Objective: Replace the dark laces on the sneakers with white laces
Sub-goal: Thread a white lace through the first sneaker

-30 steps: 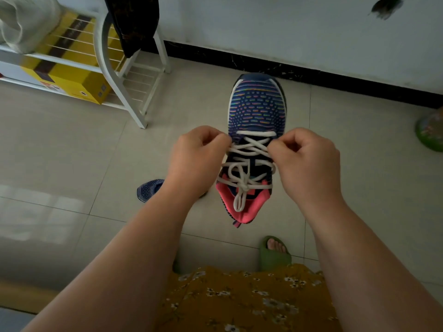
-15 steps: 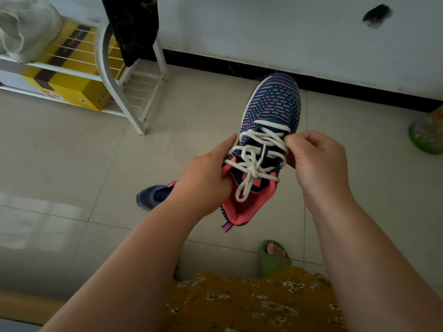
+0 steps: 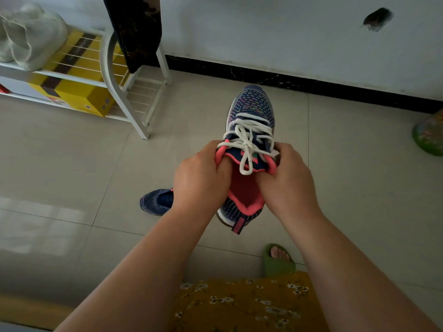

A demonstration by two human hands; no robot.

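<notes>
Both hands, left [image 3: 201,178] and right [image 3: 286,180], grip the pink collar of a navy knit sneaker [image 3: 250,111] laced with white cord [image 3: 247,142], above the beige tiled floor [image 3: 72,178]; beyond, a white wall [image 3: 275,32].

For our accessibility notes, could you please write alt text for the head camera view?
Two hands, left and right, grip the pink collar of a navy knit sneaker held above a tiled floor, its white lace tied in a bow. A second navy sneaker lies behind the left hand, near a white shoe rack.
</notes>
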